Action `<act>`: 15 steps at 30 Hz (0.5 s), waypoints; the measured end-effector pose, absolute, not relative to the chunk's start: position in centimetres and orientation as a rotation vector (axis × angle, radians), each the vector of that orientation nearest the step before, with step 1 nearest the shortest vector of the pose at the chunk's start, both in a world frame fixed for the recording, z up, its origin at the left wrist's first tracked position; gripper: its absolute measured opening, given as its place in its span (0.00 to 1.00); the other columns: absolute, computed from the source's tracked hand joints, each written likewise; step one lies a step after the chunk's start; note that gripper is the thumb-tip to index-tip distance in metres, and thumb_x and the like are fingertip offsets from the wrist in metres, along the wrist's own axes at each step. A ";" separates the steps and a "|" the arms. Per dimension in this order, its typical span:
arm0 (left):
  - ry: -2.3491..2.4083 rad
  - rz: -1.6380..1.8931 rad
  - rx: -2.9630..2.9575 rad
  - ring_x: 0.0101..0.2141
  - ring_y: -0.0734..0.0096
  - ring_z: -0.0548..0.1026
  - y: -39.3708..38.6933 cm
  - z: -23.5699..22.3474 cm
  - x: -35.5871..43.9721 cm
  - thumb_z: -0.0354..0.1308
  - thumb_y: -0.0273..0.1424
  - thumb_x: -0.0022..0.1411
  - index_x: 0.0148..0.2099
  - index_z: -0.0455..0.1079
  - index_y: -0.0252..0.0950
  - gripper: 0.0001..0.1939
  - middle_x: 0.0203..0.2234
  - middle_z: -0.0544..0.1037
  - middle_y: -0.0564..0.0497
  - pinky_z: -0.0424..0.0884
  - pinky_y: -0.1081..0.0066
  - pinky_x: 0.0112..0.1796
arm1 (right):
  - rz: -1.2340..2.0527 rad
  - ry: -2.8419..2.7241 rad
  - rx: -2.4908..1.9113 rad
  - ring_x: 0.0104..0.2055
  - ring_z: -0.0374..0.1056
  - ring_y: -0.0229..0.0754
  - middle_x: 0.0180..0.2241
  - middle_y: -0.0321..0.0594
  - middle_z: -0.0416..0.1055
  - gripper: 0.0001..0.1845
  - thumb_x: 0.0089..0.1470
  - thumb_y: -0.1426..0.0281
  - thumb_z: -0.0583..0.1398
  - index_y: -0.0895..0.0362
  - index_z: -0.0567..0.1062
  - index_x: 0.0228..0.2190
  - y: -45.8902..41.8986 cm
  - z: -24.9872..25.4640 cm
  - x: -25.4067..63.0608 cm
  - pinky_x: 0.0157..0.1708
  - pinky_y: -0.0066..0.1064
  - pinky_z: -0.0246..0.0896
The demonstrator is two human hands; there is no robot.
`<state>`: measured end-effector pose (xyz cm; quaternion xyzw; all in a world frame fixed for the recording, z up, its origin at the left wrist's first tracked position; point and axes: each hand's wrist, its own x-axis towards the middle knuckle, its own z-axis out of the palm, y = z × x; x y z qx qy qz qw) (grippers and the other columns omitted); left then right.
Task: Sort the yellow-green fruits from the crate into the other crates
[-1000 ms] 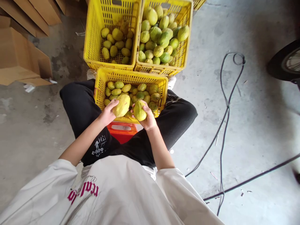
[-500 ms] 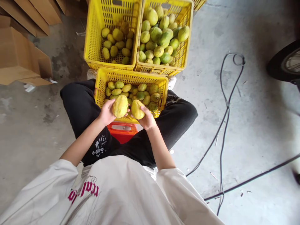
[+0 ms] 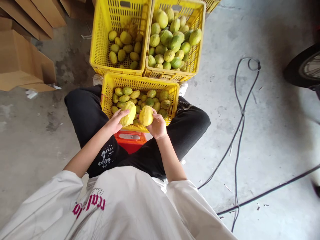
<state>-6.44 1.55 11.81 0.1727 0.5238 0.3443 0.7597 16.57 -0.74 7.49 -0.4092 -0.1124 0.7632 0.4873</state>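
My left hand [image 3: 116, 121] is wrapped round a yellow papaya [image 3: 129, 114] with a bumpy skin, its thumb lying over the top. Beside it, my right hand [image 3: 157, 124] grips a second, smoother yellow papaya [image 3: 146, 116], whose rounded end faces up. The two fruits are held close together, with a small gap between them. Both are above the near yellow crate [image 3: 140, 78], which stands between my legs. Several green-yellow papayas [image 3: 149, 102] lie in that crate, partly hidden by my hands and the held fruits.
Behind stand a left yellow crate [image 3: 100, 43] with several papayas and a right yellow crate [image 3: 198, 55] heaped fuller. An orange-red plastic stool [image 3: 128, 145] shows beneath me. Cardboard boxes [image 3: 22, 56] lie left; a black cable [image 3: 242, 120] and a wheel [image 3: 297, 66] are right.
Both papayas have been turned in my hands. My left thumb has come over the top of its fruit, and the right papaya now shows its rounded end. The crates have not moved.
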 end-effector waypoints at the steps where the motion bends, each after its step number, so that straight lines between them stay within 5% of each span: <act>1: 1.150 0.759 0.372 0.65 0.41 0.95 1.6 11.9 -6.4 0.77 0.39 0.72 0.72 0.81 0.42 0.29 0.57 0.95 0.43 0.96 0.50 0.63 | 1.859 -0.287 -1.000 0.75 0.84 0.70 0.61 0.43 0.90 0.34 0.50 0.52 0.82 0.43 0.80 0.55 -0.7 7.5 16.5 0.66 0.62 0.91; 7: 1.145 0.771 0.315 0.68 0.37 0.93 1.8 12.4 -6.2 0.76 0.44 0.73 0.68 0.80 0.41 0.28 0.60 0.94 0.40 0.96 0.49 0.63 | 1.850 -0.364 -1.034 0.57 0.86 0.54 0.53 0.34 0.87 0.40 0.48 0.53 0.88 0.41 0.78 0.56 -1.0 8.0 16.4 0.58 0.45 0.92; 11: 1.133 0.785 0.259 0.68 0.32 0.93 2.0 12.8 -5.9 0.65 0.51 0.79 0.70 0.82 0.40 0.29 0.58 0.95 0.39 0.96 0.42 0.62 | 1.847 -0.336 -1.080 0.57 0.87 0.54 0.53 0.33 0.85 0.43 0.46 0.53 0.89 0.40 0.76 0.55 -1.1 8.3 16.5 0.61 0.49 0.93; 15: 1.160 0.802 0.249 0.72 0.33 0.90 2.0 12.8 -5.9 0.67 0.45 0.78 0.69 0.81 0.41 0.24 0.59 0.94 0.40 0.94 0.39 0.66 | 1.868 -0.356 -1.159 0.64 0.87 0.63 0.54 0.37 0.85 0.42 0.48 0.48 0.85 0.40 0.74 0.56 -0.9 8.4 16.6 0.61 0.56 0.94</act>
